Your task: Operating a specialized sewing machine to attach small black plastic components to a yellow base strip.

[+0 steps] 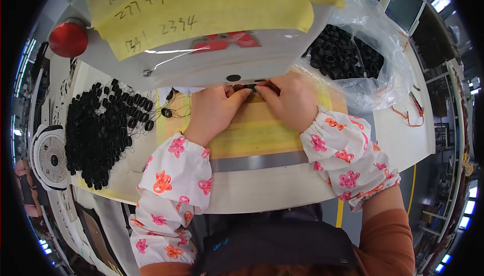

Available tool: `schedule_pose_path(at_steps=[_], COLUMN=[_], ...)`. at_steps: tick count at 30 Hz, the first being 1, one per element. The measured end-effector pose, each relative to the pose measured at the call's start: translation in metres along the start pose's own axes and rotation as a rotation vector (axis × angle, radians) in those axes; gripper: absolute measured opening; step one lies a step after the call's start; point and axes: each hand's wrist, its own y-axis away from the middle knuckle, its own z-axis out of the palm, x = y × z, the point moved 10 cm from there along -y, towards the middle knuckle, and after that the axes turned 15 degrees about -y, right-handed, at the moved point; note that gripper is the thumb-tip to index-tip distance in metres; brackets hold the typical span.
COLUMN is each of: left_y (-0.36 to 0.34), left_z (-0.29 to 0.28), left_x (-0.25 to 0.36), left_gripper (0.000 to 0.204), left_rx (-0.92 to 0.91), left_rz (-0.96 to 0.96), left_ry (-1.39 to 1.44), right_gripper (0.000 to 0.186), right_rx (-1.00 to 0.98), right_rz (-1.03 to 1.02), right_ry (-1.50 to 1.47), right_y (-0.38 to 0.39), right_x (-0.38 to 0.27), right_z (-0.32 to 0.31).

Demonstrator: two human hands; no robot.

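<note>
My left hand and my right hand meet under the lower edge of a white machine head. Thumbs and fingers of both are pinched on a small black piece, mostly covered by the fingertips and the machine. Its exact kind cannot be made out, nor can any needle or foot. Beneath my hands the work surface is covered with yellow tape. Just left of my left hand lies a small black loop trailing thin threads.
A heap of black loops strung on thread covers the table's left side. At the right stands a clear plastic bag of black rings. Red-handled snips lie beyond it. A white fan is at far left.
</note>
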Motion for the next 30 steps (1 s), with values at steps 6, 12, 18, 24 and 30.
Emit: schedule_pose_path(at_steps=[6,12,18,24,30], left_y=[0.0,0.0,-0.002,-0.006,-0.004], left_z=[0.007,0.005,-0.001,0.003,-0.002], left_x=[-0.005,-0.002,-0.007,-0.001,-0.004], left_gripper=[0.021,0.02,0.028,0.019,0.025], left_rx=[-0.044,-0.105,0.086,0.009,0.109], left_rz=[-0.063,-0.086,0.033,0.035,0.103], left_ry=[0.173,0.104,0.128,0.053,0.077], right_gripper=[0.008,0.007,0.007,0.009,0.011], right_rx=[-0.001,-0.014,-0.028,-0.043,-0.065], right_rz=[0.051,0.045,-0.019,-0.013,0.019], right_ry=[-0.048,0.006,0.065,0.125,0.178], right_y=[-0.001,-0.001,-0.001,-0.002,-0.003], right_x=[0.006,0.003,-0.002,0.004,0.002], right_z=[-0.001,-0.001,0.002,0.001,0.003])
